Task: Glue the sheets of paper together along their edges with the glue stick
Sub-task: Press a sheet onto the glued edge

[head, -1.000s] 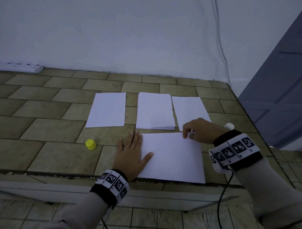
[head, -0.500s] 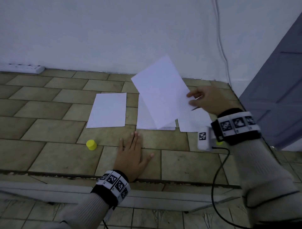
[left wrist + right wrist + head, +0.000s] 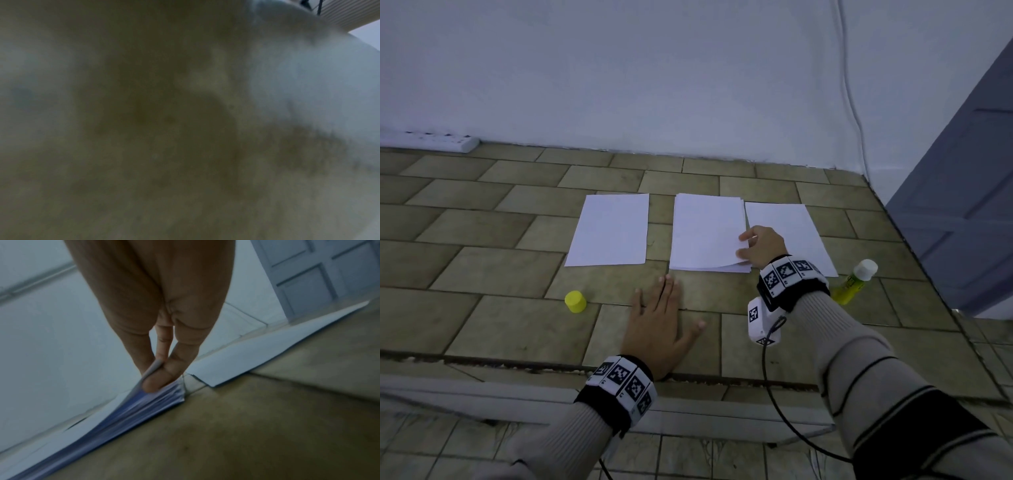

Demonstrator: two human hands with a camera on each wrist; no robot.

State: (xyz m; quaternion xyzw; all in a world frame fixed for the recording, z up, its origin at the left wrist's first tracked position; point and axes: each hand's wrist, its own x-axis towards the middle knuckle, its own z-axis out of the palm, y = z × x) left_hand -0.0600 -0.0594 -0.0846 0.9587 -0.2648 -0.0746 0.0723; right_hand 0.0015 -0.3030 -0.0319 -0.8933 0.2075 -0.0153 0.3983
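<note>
Head view: the right hand (image 3: 762, 246) sits at the near right corner of the middle stack of paper (image 3: 707, 233), thumb and fingers pinching the top sheets, which curl up off the pile there. A single sheet (image 3: 796, 228) lies just beside the stack on its right, partly under the right wrist, and another single sheet (image 3: 609, 229) lies apart on the left. All three lie toward the far edge of the tiled surface (image 3: 482, 260), short of the wall. The glue stick (image 3: 854, 282), uncapped, lies tilted near the surface's right edge, just behind the right wrist. Its yellow cap (image 3: 575, 301) stands near the left hand (image 3: 659, 325), which rests flat on the tiles with fingers spread, close to the near edge and holding nothing. A power strip (image 3: 431, 139) lies against the wall at the far left corner.

Left wrist view: only a blurred brownish surface; nothing can be told apart.

Right wrist view: the fingertips (image 3: 156, 381) squeeze the lifted corner of the stack (image 3: 127, 408), sheets fanning beneath them; the single sheet (image 3: 257, 356) lies flat just beyond.
</note>
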